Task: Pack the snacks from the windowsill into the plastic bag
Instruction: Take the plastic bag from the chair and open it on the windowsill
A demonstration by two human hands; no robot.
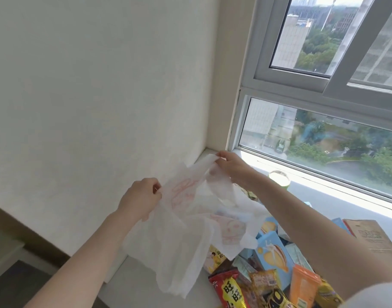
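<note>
**Bag held up in both hands over the sill**

Left hand (143, 197): fingers curled, pinching the left edge of the bag (186, 236). Held out in front of the white wall (90, 85), lower than the right hand.

Bag: thin, translucent white plastic with faint red print. It hangs crumpled between and below the 2 hands, clear of the sill (324, 201) as far as can be judged; its lower end drapes in front of the nearest snacks. Mouth not visibly spread.

Right hand (231, 166): fingers and thumb pinch a handle of the bag at its top, raised higher and farther forward than the left hand, near the corner where wall meets window (324, 121).

Snacks (264, 274): piled on the sill below the right forearm, none in the bag as far as visible. From left to right: a yellow pack (215, 258) partly behind the bag, a red pack (229, 287) with yellow characters, a blue box (274, 254) showing biscuits, an orange pack (302, 285).

Beyond the right wrist, just beside the window frame, stands a green cup (279, 180) with a foil lid. Right of the forearm lies a brown box (370, 237), edge partly hidden by the arm.
</note>
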